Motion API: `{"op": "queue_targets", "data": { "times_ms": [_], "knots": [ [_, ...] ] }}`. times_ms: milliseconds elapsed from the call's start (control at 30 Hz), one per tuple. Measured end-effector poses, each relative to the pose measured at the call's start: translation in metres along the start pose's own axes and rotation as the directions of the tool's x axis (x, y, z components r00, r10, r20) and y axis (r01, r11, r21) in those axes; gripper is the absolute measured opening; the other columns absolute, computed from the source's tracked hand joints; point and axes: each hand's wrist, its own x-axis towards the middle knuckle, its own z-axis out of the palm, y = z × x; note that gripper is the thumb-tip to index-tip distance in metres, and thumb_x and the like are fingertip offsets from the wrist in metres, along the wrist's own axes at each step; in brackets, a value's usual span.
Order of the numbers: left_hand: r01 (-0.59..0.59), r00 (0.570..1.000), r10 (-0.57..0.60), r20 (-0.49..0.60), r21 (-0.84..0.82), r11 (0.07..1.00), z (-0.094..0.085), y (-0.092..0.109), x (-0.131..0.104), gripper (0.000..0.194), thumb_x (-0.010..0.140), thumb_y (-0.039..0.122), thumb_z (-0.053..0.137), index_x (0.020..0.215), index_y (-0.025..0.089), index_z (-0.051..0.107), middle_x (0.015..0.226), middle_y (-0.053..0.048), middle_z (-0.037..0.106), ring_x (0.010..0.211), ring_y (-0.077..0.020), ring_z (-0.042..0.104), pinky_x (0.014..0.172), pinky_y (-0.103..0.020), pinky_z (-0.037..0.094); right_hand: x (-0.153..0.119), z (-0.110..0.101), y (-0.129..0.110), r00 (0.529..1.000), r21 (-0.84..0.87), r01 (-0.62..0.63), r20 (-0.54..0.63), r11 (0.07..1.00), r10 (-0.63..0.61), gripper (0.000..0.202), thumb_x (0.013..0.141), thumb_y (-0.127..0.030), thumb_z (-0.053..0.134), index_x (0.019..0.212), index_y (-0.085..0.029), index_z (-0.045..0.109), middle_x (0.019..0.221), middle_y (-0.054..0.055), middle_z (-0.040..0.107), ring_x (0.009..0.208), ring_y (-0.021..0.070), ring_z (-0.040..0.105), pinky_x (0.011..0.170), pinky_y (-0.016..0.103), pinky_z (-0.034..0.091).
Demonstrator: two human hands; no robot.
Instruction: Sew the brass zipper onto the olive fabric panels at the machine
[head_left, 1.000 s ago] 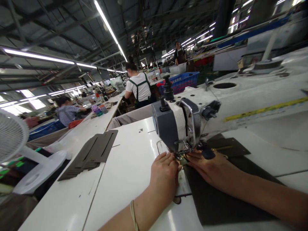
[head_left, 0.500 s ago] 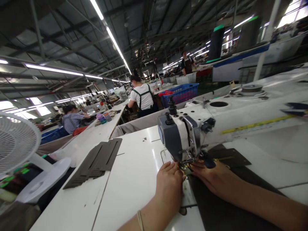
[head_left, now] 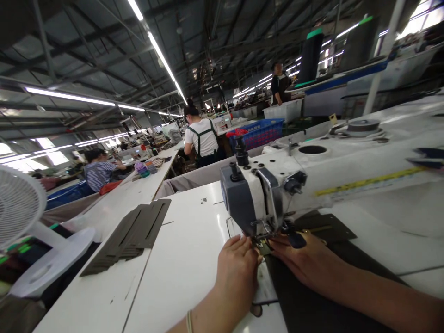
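A sewing machine head (head_left: 251,199), white and grey, stands over the work at the middle right. Just left of its presser foot is my left hand (head_left: 237,268), fingers curled together; what they hold is hidden. Beneath the machine and towards me runs a dark sheet of material (head_left: 305,300), leather or fabric. My right hand (head_left: 305,256) lies on it with fingers stretched out flat, the tips close to the needle area. A small olive edge of the material shows between the two hands.
Several flat grey-brown cut pieces (head_left: 130,236) lie stacked on the white table (head_left: 183,259). A white fan (head_left: 21,208) stands left. On the machine bed are a yellow tape measure (head_left: 367,181) and dark-bladed scissors (head_left: 428,157). Co-workers (head_left: 203,136) and a blue crate (head_left: 262,134) are beyond.
The view has shifted slightly, so the near things sit a little further left. Both hands keep their places at the machine. A distant person has moved right beside a white bin.
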Motion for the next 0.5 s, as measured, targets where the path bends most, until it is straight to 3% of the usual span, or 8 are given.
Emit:
{"op": "queue_targets", "data": {
  "times_ms": [167,300,400,500],
  "knots": [
    [-0.042,0.998,0.043,-0.037,0.025,0.999,0.001,0.001,-0.003,0.011,0.084,0.013,0.053,0.077,0.018,0.060,0.092,-0.006,0.070,0.088,-0.0205,0.067,0.085,-0.037,0.053,-0.007,0.001,0.001,1.000,-0.013,-0.018,0.024,1.000,0.018,0.028,0.086,-0.007,0.035,0.088,-0.018,0.061,0.088,0.007,0.065,0.083,0.0209,0.063,0.073,0.029,0.053],
    [-0.013,1.000,0.014,-0.021,0.011,1.000,0.002,0.001,-0.004,0.009,0.082,0.011,0.056,0.076,0.018,0.060,0.092,-0.007,0.070,0.089,-0.0209,0.067,0.084,-0.038,0.053,-0.008,0.004,0.001,0.999,-0.033,-0.053,0.008,0.998,0.053,0.026,0.086,-0.008,0.038,0.089,-0.017,0.062,0.091,0.008,0.065,0.084,0.0208,0.063,0.077,0.031,0.052],
    [0.032,0.999,-0.033,-0.024,-0.016,0.999,0.000,0.001,-0.004,0.011,0.080,0.009,0.057,0.074,0.018,0.060,0.095,-0.005,0.070,0.089,-0.0213,0.066,0.085,-0.040,0.053,-0.010,0.011,0.004,0.998,-0.157,-0.065,-0.010,0.985,0.064,0.024,0.090,-0.015,0.040,0.100,-0.013,0.062,0.098,0.013,0.064,0.091,0.0255,0.061,0.087,0.045,0.048],
    [0.107,0.994,-0.107,-0.011,0.052,0.993,-0.005,0.003,-0.006,0.018,0.081,0.005,0.052,0.088,0.018,0.063,0.102,-0.006,0.068,0.095,-0.0217,0.064,0.092,-0.045,0.049,-0.019,0.016,0.012,0.992,-0.313,-0.092,0.055,0.945,0.115,0.036,0.089,-0.038,0.053,0.106,-0.007,0.062,0.104,0.020,0.061,0.101,0.0336,0.056,0.093,0.059,0.039]
  ]
}}
